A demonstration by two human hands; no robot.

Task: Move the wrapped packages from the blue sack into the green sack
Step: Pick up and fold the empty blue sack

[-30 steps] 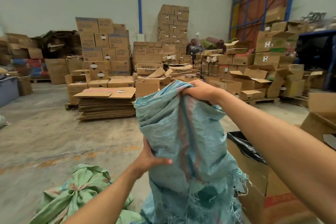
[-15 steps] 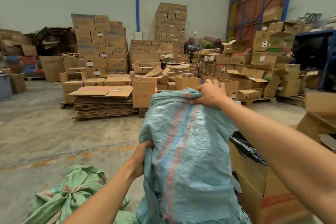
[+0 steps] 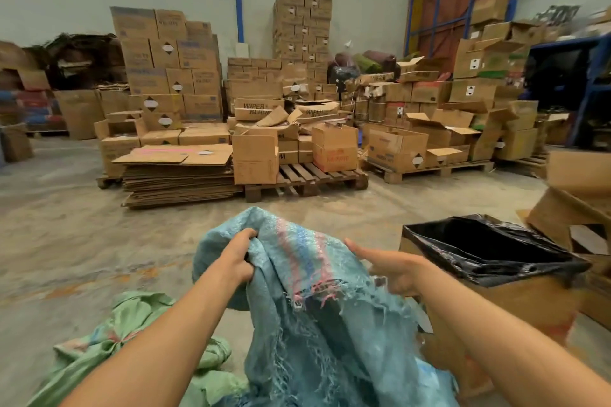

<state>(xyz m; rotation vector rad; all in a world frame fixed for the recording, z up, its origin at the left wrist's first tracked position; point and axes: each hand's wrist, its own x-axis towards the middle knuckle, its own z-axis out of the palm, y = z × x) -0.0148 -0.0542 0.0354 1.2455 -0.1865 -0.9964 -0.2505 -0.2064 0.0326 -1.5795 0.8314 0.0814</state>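
Note:
The blue woven sack (image 3: 307, 301), with pink and blue stripes and a frayed edge, hangs crumpled low in front of me. My left hand (image 3: 238, 258) grips a bunch of its fabric at the upper left. My right hand (image 3: 390, 266) holds the sack's right edge, thumb stretched over the cloth and fingers curled beneath. The green sack (image 3: 132, 337) lies crumpled on the floor at the lower left, under my left forearm. No wrapped packages show; the inside of both sacks is hidden.
A cardboard box lined with a black plastic bag (image 3: 489, 251) stands open right beside my right hand. More boxes (image 3: 578, 188) lean at the far right. Pallets with flattened cardboard (image 3: 178, 175) and stacked cartons (image 3: 301, 40) fill the back. Bare concrete floor (image 3: 82, 235) lies to the left.
The blue sack has come down from chest height and collapsed. My right hand dropped from the sack's top to its right edge; my left hand shifted its grip higher on the left.

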